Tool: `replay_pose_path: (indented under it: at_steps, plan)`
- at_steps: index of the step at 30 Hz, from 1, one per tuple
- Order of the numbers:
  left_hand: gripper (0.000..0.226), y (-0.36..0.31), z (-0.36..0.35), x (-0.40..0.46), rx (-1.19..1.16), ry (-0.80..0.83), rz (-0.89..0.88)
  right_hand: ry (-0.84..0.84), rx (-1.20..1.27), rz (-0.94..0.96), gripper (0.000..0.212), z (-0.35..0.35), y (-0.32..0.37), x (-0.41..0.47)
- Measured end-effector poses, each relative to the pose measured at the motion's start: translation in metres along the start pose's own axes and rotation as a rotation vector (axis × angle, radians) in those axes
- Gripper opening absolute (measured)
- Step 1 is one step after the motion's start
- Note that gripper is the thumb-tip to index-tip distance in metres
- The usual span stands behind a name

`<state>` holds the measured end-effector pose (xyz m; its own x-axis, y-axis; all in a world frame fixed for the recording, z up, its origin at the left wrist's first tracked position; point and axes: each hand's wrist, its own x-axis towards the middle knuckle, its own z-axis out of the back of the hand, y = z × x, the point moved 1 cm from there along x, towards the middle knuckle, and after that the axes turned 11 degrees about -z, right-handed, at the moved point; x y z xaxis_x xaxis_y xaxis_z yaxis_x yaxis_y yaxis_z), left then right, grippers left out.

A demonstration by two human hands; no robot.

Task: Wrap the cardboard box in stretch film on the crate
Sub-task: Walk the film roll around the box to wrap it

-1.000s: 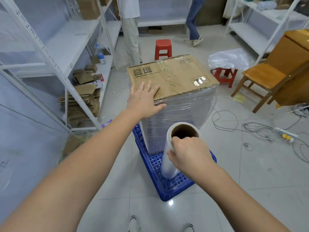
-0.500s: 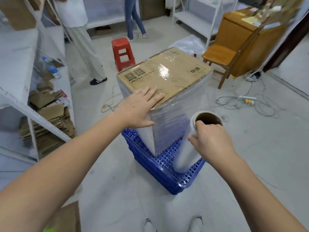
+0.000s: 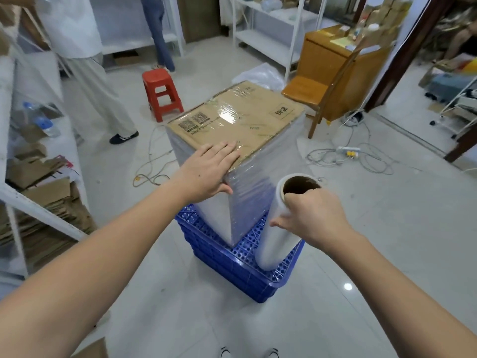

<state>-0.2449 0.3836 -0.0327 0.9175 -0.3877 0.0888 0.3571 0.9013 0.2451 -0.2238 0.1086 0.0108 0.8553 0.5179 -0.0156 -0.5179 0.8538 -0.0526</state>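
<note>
- Cardboard box (image 3: 240,117) stands upright on my blue crate (image 3: 240,264), its sides already covered in cloudy stretch film, its brown top showing through glossy tape.
- My left hand (image 3: 209,169) lies flat on the near corner of the box top, fingers straight and close together, thumb hanging down over the wrapped edge.
- My right hand (image 3: 309,215) grips the film roll (image 3: 281,223) near its top end, fingers curled round it and over the rim of the brown core.
- The roll stands tilted just beside the box's near right face, its lower end over the crate's corner; whether it touches the crate I cannot tell.
- A sheet of film runs from the roll to the box.
- Behind the box are a red stool (image 3: 162,91) and a wooden chair (image 3: 317,91), with cables (image 3: 356,156) strewn on the floor to the right.
</note>
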Motion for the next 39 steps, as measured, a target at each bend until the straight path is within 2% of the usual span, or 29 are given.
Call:
replay_pose_path:
  at_steps: [4,9,12,19,24,27,30,32,34,36,39]
  plan:
    - [0.104,-0.013,0.010,0.013,0.022,0.009,0.020,-0.090,0.035,0.148,0.056,0.001,-0.004,-0.011]
    - [0.102,-0.039,0.012,0.024,0.057,-0.009,0.032,-0.122,0.064,0.301,0.044,-0.013,-0.007,-0.023]
    - [0.099,-0.060,0.004,0.025,0.074,-0.061,0.022,-0.180,0.079,0.388,0.049,-0.014,-0.010,-0.032]
    - [0.097,-0.073,0.010,0.022,0.040,-0.063,0.062,-0.138,0.121,0.500,0.056,-0.021,0.002,-0.042]
    - [0.097,-0.072,0.011,0.021,-0.001,-0.061,0.075,-0.106,0.111,0.462,0.046,-0.011,0.010,-0.050]
    - [0.098,-0.069,0.013,0.022,-0.023,-0.055,0.071,-0.166,0.104,0.372,0.051,-0.006,0.024,-0.062]
    - [0.101,-0.065,0.016,0.020,-0.036,-0.043,0.050,-0.166,0.042,0.322,0.044,-0.005,0.038,-0.073]
    - [0.104,-0.058,0.016,0.017,-0.038,-0.041,0.023,-0.128,0.055,0.254,0.047,-0.006,0.048,-0.077]
    - [0.103,-0.045,0.018,0.014,-0.074,-0.034,-0.020,-0.109,0.071,0.199,0.038,-0.006,0.061,-0.084]
    - [0.098,-0.027,0.021,0.013,-0.133,-0.021,-0.098,-0.078,0.105,0.061,0.024,-0.007,0.071,-0.089]
    - [0.096,0.001,0.024,0.015,-0.166,-0.004,-0.265,-0.008,0.078,-0.105,0.029,-0.005,0.087,-0.092]
